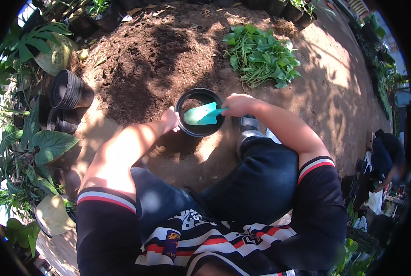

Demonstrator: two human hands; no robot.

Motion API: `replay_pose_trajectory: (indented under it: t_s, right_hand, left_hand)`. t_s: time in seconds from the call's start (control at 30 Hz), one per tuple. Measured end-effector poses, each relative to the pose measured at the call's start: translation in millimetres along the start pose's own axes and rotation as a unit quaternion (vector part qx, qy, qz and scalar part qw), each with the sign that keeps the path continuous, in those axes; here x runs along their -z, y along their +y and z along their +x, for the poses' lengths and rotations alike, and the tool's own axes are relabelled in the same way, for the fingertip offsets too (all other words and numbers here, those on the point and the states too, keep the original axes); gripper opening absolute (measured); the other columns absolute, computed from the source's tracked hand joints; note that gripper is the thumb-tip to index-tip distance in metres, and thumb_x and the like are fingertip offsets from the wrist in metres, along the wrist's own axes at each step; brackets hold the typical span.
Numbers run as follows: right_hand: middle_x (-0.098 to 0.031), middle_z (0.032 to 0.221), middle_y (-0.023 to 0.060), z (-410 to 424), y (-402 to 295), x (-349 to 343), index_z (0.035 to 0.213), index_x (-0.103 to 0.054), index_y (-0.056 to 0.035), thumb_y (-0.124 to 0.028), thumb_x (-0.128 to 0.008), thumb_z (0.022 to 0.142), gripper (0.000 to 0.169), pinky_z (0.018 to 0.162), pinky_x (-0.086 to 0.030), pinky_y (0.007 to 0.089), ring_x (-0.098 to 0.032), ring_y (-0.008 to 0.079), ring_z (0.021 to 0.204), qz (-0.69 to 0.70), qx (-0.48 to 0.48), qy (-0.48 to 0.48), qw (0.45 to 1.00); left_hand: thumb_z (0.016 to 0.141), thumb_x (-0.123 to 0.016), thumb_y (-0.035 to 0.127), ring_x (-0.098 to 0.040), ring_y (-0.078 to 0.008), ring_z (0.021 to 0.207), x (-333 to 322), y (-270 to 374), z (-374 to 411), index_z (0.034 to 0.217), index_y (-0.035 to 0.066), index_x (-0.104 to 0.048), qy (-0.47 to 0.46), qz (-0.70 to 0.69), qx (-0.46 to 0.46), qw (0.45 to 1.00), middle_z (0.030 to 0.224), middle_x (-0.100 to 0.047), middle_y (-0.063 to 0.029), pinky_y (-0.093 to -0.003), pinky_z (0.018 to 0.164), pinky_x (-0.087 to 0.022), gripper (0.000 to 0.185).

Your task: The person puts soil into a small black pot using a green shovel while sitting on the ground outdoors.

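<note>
A round black plastic plant pot (199,134) is before me, with dark soil (192,103) inside it. My left hand (171,119) grips the pot's left rim. My right hand (239,105) is closed around the handle of a turquoise garden trowel (202,114). The trowel's blade is over the pot's opening, pointing left, and hides part of the soil. Whether the blade touches the soil I cannot tell. Beyond the pot spreads a broad heap of loose brown soil (146,65). A bunch of leafy green cuttings (264,55) lies on the ground past my right hand.
Stacked black pots (71,90) lie tipped at the left, with another black pot (62,120) beside them. Broad-leaved plants (52,145) line the left edge. Near a large round gourd-like object (55,55) hang monstera leaves (36,41). Another person (386,151) bends at the far right.
</note>
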State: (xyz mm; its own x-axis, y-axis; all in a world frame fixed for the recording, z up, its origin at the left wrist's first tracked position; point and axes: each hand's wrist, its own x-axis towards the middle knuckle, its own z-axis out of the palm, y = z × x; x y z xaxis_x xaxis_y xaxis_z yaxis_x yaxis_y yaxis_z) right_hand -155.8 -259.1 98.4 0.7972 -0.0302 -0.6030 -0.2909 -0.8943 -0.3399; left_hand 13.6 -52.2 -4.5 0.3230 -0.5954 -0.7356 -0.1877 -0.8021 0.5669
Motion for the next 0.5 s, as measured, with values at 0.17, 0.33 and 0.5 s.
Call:
replay_pose_trajectory:
  t_s: [0.17, 0.33, 0.5]
  right_hand:
    - [-0.065, 0.08, 0.0089, 3, 1, 9, 0.096, -0.067, -0.0134, -0.032, -0.058, 0.08, 0.026, 0.071, -0.049, 0.0366, -0.062, 0.0242, 0.078, 0.029, -0.014, -0.001, 0.999]
    - [-0.066, 0.08, 0.0088, 5, 1, 10, 0.096, -0.066, -0.0136, -0.032, -0.057, 0.081, 0.026, 0.071, -0.049, 0.0369, -0.063, 0.0253, 0.078, 0.013, -0.009, -0.019, 1.0]
    - [-0.066, 0.08, 0.0075, 3, -4, 4, 0.097, -0.066, -0.0134, -0.033, -0.056, 0.081, 0.027, 0.071, -0.049, 0.0361, -0.063, 0.0239, 0.078, -0.012, -0.001, 0.029, 0.999]
  left_hand:
    - [0.089, -0.03, 0.004, -0.063, -0.0285, 0.058, -20, 1, -22, 0.112, -0.011, -0.035, 0.025, -0.276, 0.03, 0.96, 0.08, -0.058, -0.0247, -0.033, 0.044, -0.052, 0.029]
    - [0.089, -0.029, 0.008, -0.06, -0.0261, 0.055, -15, 5, -22, 0.102, -0.011, -0.046, -0.009, -0.271, 0.068, 0.96, 0.078, -0.059, -0.0212, -0.0318, 0.047, -0.053, 0.028]
    - [0.09, -0.031, 0.01, -0.062, -0.0282, 0.054, -8, 4, -8, 0.1, -0.014, -0.048, 0.077, -0.171, 0.063, 0.98, 0.079, -0.06, -0.0231, -0.0326, 0.043, -0.053, 0.031]
